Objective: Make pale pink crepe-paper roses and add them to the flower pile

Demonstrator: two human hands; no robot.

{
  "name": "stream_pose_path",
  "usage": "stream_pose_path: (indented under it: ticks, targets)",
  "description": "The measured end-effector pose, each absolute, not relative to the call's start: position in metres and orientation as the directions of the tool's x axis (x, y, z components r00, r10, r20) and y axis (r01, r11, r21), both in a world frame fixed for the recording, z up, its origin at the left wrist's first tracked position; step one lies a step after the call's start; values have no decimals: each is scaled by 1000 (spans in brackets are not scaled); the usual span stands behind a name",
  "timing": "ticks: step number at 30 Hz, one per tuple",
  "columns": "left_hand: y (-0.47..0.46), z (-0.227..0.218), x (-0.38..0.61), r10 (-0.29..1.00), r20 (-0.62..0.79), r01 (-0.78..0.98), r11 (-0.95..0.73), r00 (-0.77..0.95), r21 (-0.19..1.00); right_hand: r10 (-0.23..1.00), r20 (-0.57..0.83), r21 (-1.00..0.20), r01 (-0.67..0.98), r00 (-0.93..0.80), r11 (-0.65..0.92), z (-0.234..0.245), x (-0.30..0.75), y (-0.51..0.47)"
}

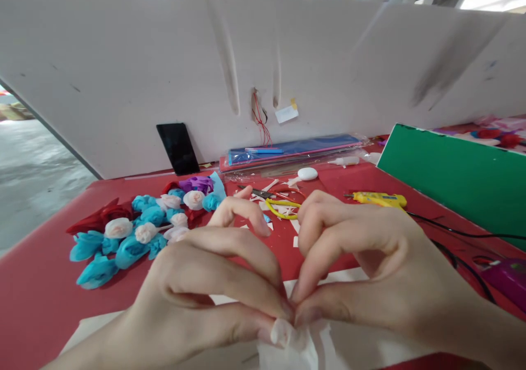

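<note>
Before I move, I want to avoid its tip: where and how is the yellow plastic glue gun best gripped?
The yellow plastic glue gun is probably best gripped around the rear of its body, coming from the right, since it lies with its narrow tip pointing left.

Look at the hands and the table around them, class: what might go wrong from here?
The thin pale paper pinched between the left hand and right hand might tear if tugged too hard. 
The black cord running beside the right hand might snag a wrist and drag the yellow glue gun. 
The scissors lie just beyond the fingers, so a careless reach might meet the blades.
</note>
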State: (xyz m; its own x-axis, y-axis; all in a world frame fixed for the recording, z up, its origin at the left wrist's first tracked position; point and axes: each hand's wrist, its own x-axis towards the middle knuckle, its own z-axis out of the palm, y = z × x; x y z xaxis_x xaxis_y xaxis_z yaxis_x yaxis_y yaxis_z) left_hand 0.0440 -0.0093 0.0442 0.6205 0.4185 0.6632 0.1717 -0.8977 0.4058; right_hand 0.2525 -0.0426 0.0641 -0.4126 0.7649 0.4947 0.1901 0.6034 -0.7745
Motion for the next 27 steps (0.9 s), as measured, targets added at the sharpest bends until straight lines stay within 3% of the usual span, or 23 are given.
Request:
stream_pose_path:
  ticks: [6,15,27]
  targets:
    - [-6,41,47,398,607,-34,-818,688,574,779,408,-843,132,-476,522,63,255,-40]
    - [-4,38,48,463,510,-84,-676,725,732,796,334,-897,91,-505,433,62,258,-40]
    - [-4,37,54,591,510,-27,-637,625,770,850,337,-852,253,-405,458,68,256,-38]
